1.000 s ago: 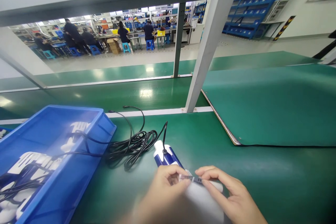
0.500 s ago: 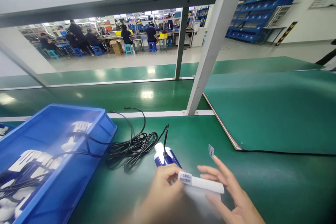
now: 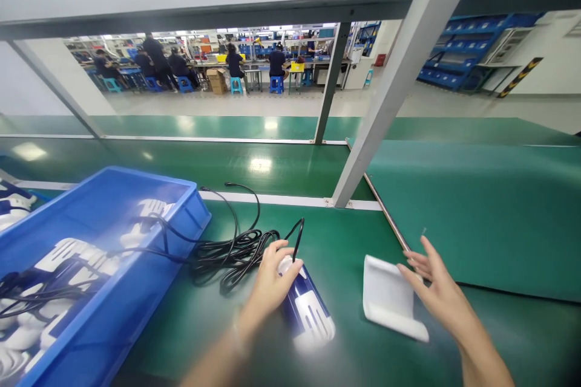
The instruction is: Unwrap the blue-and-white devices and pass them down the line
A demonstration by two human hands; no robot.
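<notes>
My left hand (image 3: 271, 281) is closed around the cable end of a blue-and-white device (image 3: 312, 308) lying on the green work surface. A black cable (image 3: 247, 248) rises from that end and runs into a loose coil on the left. My right hand (image 3: 442, 290) is open with its fingers apart, just right of a white sheet of label paper (image 3: 385, 296) that lies curled at its near edge. At the tip of my right index finger a small label (image 3: 423, 231) shows almost edge-on, its print unreadable.
A blue bin (image 3: 149, 290) at left holds several similar blue-and-white devices with cables. A slanted grey post (image 3: 385, 91) rises behind the work surface. At right lies a raised green board (image 3: 481, 211) with a metal edge. Several people sit or stand at distant benches.
My left hand has let go of the label paper, now on the table, and has taken hold of the device. My right hand has moved right, label still on its fingertip. The view has shifted.
</notes>
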